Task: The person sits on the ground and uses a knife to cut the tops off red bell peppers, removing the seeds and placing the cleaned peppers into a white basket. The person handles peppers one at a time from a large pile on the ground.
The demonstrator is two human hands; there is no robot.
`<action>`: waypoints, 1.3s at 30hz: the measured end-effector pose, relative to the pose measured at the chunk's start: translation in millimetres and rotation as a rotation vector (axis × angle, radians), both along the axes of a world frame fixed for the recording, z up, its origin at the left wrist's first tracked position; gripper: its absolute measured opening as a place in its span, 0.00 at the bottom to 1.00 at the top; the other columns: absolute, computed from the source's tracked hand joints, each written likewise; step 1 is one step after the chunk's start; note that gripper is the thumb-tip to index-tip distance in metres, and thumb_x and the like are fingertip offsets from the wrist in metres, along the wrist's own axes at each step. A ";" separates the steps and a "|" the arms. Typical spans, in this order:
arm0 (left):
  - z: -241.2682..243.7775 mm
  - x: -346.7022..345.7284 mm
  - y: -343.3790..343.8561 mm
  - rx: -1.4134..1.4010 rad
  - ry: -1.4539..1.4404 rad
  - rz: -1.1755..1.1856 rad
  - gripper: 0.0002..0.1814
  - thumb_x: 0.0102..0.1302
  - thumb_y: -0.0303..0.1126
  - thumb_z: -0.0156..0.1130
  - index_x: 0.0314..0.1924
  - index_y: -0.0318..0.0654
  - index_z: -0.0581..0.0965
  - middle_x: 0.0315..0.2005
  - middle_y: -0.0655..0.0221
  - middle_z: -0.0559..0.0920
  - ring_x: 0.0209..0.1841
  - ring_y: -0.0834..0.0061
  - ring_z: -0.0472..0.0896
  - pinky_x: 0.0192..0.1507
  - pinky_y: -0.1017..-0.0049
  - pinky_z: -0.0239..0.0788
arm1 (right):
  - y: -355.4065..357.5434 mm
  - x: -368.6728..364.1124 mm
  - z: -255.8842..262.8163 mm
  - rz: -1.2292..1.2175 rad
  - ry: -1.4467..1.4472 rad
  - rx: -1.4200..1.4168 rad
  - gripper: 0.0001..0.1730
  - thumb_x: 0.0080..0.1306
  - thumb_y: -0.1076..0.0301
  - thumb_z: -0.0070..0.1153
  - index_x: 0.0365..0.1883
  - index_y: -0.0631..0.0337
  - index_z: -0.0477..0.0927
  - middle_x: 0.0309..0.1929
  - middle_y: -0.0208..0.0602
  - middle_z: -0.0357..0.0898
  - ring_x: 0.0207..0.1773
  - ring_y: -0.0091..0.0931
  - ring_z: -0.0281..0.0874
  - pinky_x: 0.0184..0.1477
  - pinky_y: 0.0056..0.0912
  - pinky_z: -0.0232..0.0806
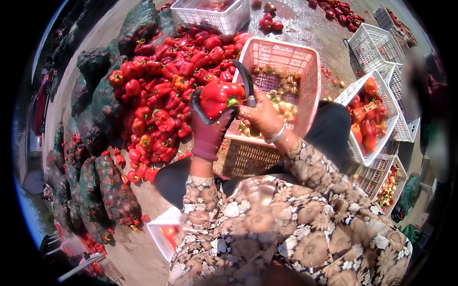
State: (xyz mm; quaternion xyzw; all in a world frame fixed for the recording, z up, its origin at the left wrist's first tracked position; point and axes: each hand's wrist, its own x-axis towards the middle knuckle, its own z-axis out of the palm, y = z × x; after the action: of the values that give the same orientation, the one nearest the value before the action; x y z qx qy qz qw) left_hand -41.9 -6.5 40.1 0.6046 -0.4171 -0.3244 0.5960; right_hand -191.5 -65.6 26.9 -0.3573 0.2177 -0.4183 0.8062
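A large red bell pepper (219, 98) rests in my left hand (209, 130), which wears a dark red glove with black-coated fingers. The pepper's green stem end faces toward my right hand (264, 113). That bare hand, with a bracelet at the wrist, grips a knife with a dark curved blade (244, 77) that points up and away from me. Both hands are close together over the near left side of a pinkish plastic crate (313, 82). Pale green pepper cores (282, 107) lie inside this crate. The handle is mostly hidden by my fingers.
A big heap of red peppers (164, 89) spreads at left, with filled green mesh sacks (116, 193) beyond it. A white crate (211, 18) stands at the far side. To the right, another white crate (390, 125) holds cut peppers (368, 118), beside a crate of scraps (388, 187).
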 end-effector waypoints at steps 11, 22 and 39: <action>1.2 -27.7 1.4 -0.095 -0.068 0.041 0.23 0.70 0.31 0.57 0.61 0.28 0.68 0.51 0.64 0.76 0.49 0.78 0.75 0.50 0.78 0.71 | 5.4 -6.9 22.7 0.044 -0.058 -0.052 0.30 0.62 0.80 0.59 0.63 0.59 0.68 0.53 0.27 0.78 0.50 0.15 0.75 0.48 0.21 0.71; -18.6 -14.4 5.6 -0.149 -0.537 0.059 0.17 0.70 0.30 0.53 0.56 0.31 0.73 0.52 0.53 0.76 0.53 0.57 0.77 0.57 0.64 0.68 | 4.4 -9.1 16.4 0.124 0.011 0.019 0.28 0.63 0.79 0.60 0.62 0.59 0.69 0.52 0.29 0.79 0.49 0.17 0.77 0.48 0.22 0.73; -27.5 -10.8 6.6 -0.008 -0.060 0.012 0.16 0.73 0.34 0.53 0.54 0.30 0.74 0.46 0.60 0.79 0.46 0.74 0.79 0.50 0.74 0.71 | 5.9 -16.4 4.7 0.142 0.170 0.041 0.29 0.61 0.70 0.66 0.61 0.55 0.71 0.39 0.24 0.78 0.29 0.12 0.71 0.25 0.15 0.61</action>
State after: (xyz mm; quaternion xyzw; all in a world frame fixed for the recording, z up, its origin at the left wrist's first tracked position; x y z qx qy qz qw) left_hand -52.6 0.1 12.6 0.6142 -0.4325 -0.3009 0.5875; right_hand -208.0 -59.7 31.6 -0.3892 0.2680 -0.3239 0.8196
